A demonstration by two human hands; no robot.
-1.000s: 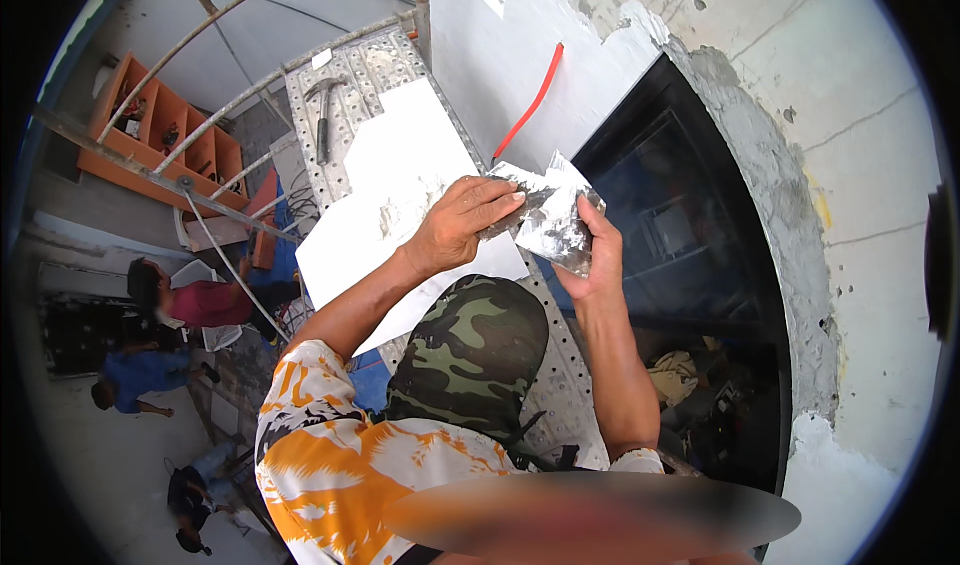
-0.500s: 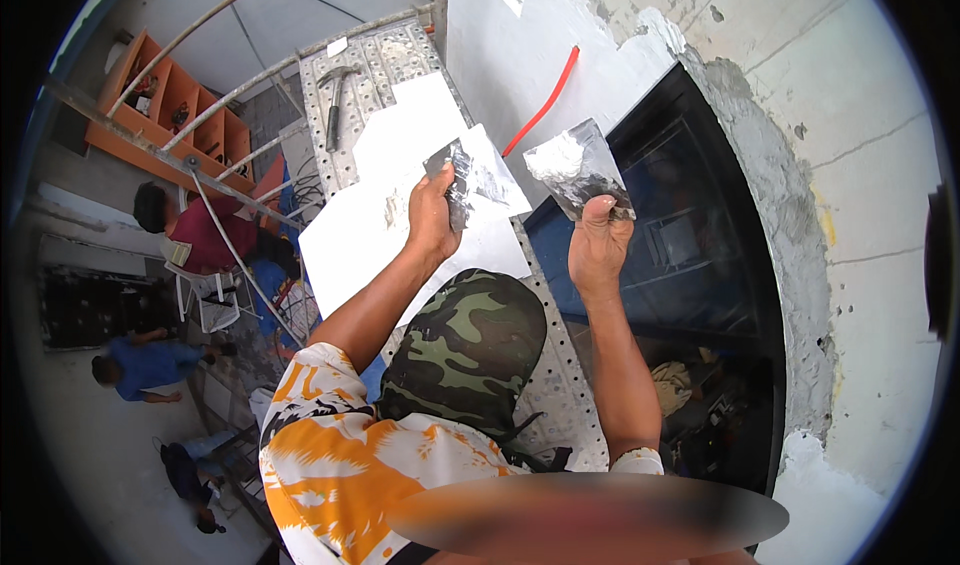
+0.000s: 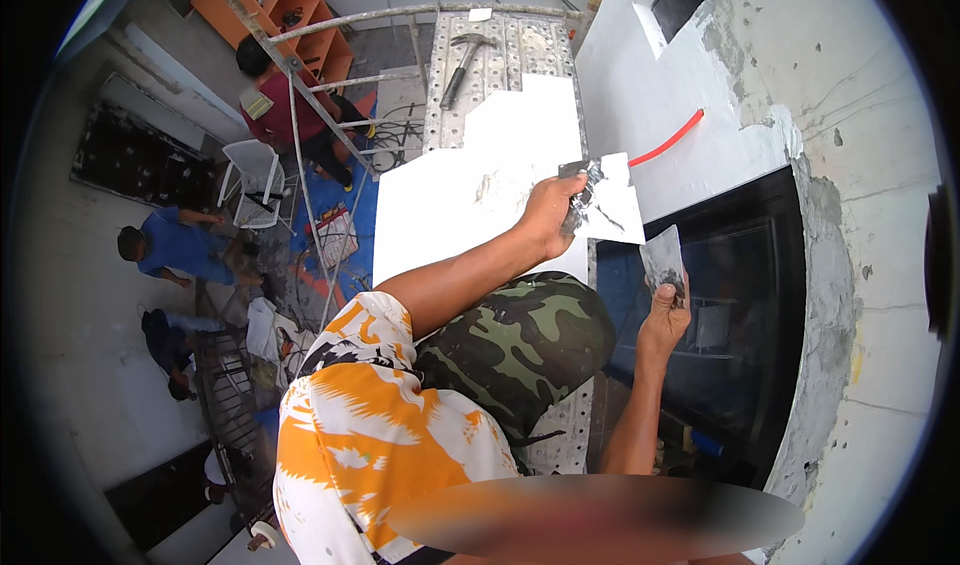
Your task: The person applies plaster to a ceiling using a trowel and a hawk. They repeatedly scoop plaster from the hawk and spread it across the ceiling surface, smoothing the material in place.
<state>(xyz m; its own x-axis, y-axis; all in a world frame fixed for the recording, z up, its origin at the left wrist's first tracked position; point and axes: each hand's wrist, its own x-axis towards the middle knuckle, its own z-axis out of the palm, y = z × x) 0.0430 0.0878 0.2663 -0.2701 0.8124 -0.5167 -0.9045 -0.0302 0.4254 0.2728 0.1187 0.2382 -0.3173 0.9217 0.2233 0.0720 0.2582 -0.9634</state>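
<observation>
My left hand [image 3: 550, 215] grips a dark, smeared scraper [image 3: 577, 187] with a bright white square piece [image 3: 617, 205] against it, streaked with dark grey, above white sheets [image 3: 440, 205] spread on the perforated metal plank. Lower right, in front of the black-framed window [image 3: 740, 295], my right hand [image 3: 660, 320] holds an upright grey metal blade [image 3: 662, 255], thumb across its lower end. Camouflage fabric [image 3: 510, 345] lies between my forearms, hiding part of the sheets. A hammer [image 3: 458, 73] rests on the plank beyond the sheets.
Scaffold rails [image 3: 340, 23] border the plank's left and far sides. Below are an orange shelf [image 3: 310, 25], a white chair [image 3: 250, 170] and several workers, including one in maroon [image 3: 290, 120] and one in blue [image 3: 185, 245]. A red tube [image 3: 668, 140] sticks from the plastered wall.
The two tools, together a second ago, have separated. The right blade has dropped lower and turned more upright. The view has shifted, putting the plank and hammer farther right in the picture.
</observation>
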